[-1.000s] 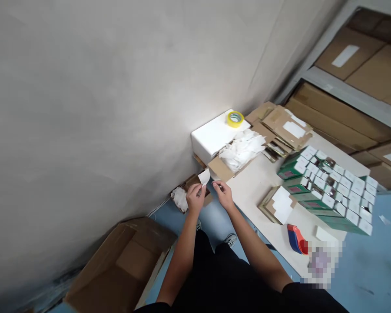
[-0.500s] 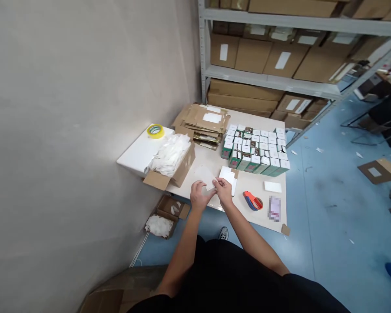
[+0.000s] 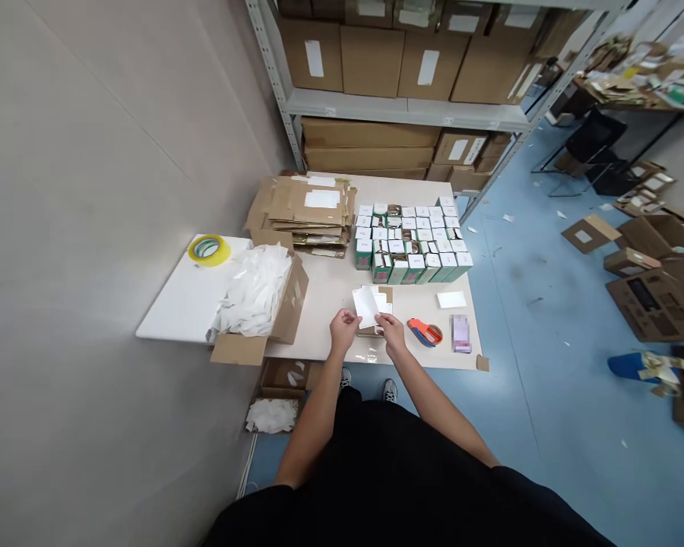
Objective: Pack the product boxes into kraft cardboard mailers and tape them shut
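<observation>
My left hand (image 3: 343, 329) and my right hand (image 3: 390, 331) are close together over the front edge of the white table (image 3: 330, 285). Both pinch a small white label sheet (image 3: 366, 305) that stands up between them. Just behind the sheet lies a small flat brown carton with white labels on it (image 3: 383, 298). A red and blue tape dispenser (image 3: 425, 332) lies right of my right hand. Rows of green boxes with white labels (image 3: 410, 239) stand further back on the table.
An open carton of white backing scraps (image 3: 256, 296) sits at the table's left, a yellow tape roll (image 3: 209, 250) on a white board beside it. Flattened cartons (image 3: 305, 213) are stacked behind. A shelf of brown boxes (image 3: 399, 53) stands beyond; loose cartons (image 3: 650, 273) litter the blue floor.
My view swung from the wall and floor carton to the table. Both hands moved with the white sheet from beside the table to over its front edge.
</observation>
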### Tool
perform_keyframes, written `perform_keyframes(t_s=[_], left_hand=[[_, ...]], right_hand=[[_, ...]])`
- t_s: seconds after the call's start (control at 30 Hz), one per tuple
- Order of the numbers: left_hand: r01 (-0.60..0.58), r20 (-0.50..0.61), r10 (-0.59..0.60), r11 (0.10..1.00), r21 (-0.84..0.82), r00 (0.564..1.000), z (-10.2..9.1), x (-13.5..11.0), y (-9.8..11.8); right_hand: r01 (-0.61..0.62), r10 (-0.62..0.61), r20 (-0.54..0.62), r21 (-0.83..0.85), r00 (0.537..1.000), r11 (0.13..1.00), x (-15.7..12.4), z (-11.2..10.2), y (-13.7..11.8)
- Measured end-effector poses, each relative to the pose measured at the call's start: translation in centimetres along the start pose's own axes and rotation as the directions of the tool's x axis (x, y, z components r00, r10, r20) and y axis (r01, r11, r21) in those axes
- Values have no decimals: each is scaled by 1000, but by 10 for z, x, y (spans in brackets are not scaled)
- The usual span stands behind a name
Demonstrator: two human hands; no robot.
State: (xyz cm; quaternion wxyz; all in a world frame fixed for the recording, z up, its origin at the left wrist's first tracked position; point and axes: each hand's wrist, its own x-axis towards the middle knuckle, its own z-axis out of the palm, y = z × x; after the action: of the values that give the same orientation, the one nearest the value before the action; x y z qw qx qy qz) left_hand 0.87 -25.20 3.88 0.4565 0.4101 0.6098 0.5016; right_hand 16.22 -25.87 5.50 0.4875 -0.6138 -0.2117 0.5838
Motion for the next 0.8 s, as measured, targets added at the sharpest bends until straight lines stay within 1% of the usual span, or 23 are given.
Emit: perform_keyframes(t_s=[0.1,0.17,0.27,0.4,0.5,0.57,0.67,0.8], left_hand=[[44,48,-52,987,153,997,2,21,-11],[82,68,-102,964,252,992,5,33,-22],[130,97,-175,925,358,980,8,44,-41],[180,125,-259,880,439,958,12,47,-64],[209,119,-300,851,482,947,14,46,-75],[209,117,-304,841,499,945,16,46,-80],[199,118,-299,834,515,947,16,46,-85],[204,115,-306,826,526,945,16,45,-85]], right_hand=[[-31,25,-49,-131,999,991,19,-6,13],[-58,47,-64,-178,997,982,31,-9,24],[-84,55,-112,-272,992,959,46,-11,41],[-120,30,-195,-472,980,873,59,-13,60],[-153,21,-223,-596,975,788,65,-14,71],[-165,8,-235,-660,972,733,67,-14,76],[-167,-20,-246,-713,969,682,68,-14,82],[-167,-42,-260,-726,965,667,68,-13,85]])
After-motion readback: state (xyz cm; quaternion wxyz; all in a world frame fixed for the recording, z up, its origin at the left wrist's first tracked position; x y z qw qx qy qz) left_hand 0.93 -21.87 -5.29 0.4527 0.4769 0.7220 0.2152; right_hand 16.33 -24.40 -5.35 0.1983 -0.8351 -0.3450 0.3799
